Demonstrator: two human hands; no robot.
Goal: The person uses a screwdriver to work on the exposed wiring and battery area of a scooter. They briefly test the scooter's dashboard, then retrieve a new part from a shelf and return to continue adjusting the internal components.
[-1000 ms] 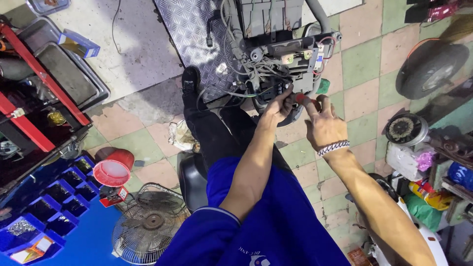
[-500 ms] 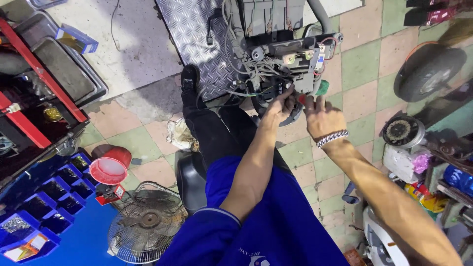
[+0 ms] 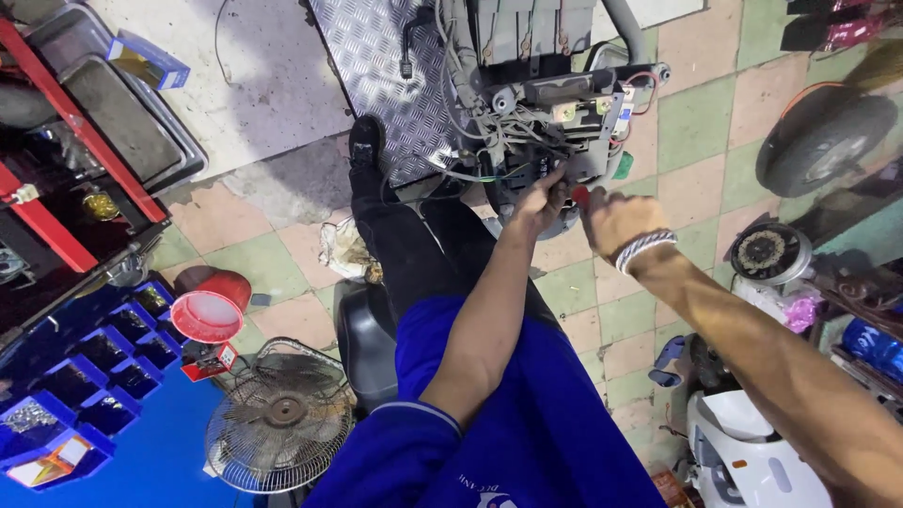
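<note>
A stripped scooter frame (image 3: 564, 94) with grey brackets and loose wires (image 3: 489, 165) stands on a checker-plate ramp (image 3: 376, 66). My left hand (image 3: 536, 202) reaches up from a blue sleeve and pinches the wires at the underside of the frame. Just to its right, my right hand (image 3: 611, 221), with a beaded bracelet on the wrist, grips a small red-handled tool (image 3: 577, 195) whose tip is hidden between the two hands. A green connector (image 3: 622, 166) hangs at the frame's right side.
My dark-trousered legs (image 3: 404, 245) stretch toward the ramp over a tiled floor. At left are a red bowl (image 3: 207, 315), a floor fan (image 3: 280, 414), blue parts bins (image 3: 85, 376) and a red tool cart (image 3: 56, 188). A wheel (image 3: 823, 141), a round motor part (image 3: 764, 252) and a white scooter (image 3: 752, 452) lie at right.
Both hands stay at the wiring under the frame, the right hand edging slightly toward the left hand. The view has shifted a little.
</note>
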